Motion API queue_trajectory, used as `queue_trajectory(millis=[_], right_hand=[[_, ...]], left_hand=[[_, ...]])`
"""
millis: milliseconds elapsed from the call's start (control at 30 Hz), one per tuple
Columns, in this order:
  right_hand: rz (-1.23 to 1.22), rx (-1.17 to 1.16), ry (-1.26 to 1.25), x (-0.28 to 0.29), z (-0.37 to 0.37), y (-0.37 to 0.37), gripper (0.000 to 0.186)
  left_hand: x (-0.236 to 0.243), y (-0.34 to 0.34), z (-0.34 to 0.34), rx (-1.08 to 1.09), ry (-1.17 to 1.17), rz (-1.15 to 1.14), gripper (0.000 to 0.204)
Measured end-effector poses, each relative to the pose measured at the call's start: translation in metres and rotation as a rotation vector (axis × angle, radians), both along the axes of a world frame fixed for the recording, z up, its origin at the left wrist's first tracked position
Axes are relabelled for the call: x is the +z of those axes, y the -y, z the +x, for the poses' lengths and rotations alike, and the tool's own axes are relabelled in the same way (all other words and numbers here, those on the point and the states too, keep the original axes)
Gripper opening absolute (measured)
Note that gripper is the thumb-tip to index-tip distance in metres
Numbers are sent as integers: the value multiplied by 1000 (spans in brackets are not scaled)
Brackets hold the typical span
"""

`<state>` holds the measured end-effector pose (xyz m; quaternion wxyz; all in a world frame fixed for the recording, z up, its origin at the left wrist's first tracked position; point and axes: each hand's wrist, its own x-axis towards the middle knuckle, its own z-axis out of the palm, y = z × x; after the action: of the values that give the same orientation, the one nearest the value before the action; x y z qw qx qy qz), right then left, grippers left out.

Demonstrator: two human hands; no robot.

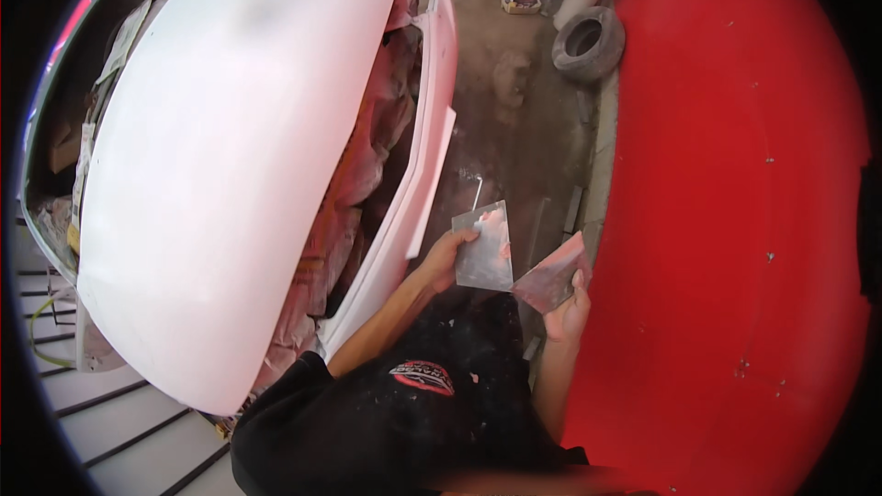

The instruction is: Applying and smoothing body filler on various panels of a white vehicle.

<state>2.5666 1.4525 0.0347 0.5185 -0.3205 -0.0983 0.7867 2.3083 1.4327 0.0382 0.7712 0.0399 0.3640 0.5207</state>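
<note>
Between thumb and fingers, my left hand (445,255) grips a flat grey metal plate (481,268). Pale pinkish paste, which looks like body filler, is smeared over the plate's upper right part. My right hand (568,307) is closed on a second thin flat sheet, a filler spreader (544,287), with a pinkish upper edge. The spreader's lower left corner is beside the plate's lower right corner; whether they touch I cannot tell. Both hands are in front of my body, between the car and the red wall.
A car body with a white roof (230,119) fills the left, its side openings stuffed with masking sheets (363,165). On the right rises a red wall (717,220). Farther off, a grey tyre (589,44) leans by the wall, and a small box (520,2) sits on the floor.
</note>
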Motion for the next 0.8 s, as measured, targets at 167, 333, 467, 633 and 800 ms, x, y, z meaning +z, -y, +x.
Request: queue_trajectory(millis=[167,333,467,633,800], right_hand=[[-6,84,-42,4,-37,-69,47],[-53,277,-44,-33,-67,-140,45],[-44,529,-257,-36,-112,-202,51],[-1,728,-341,-76,-139,-291,80],[323,859,375,-63,-185,-384,70]], left_hand=[[-5,-47,-30,235,-11,64,52],[-6,-86,-48,287,-231,12,49],[-16,-126,-47,448,-224,-33,47],[-25,-173,-56,669,-115,-132,50],[-23,-184,-76,744,-140,-158,57]])
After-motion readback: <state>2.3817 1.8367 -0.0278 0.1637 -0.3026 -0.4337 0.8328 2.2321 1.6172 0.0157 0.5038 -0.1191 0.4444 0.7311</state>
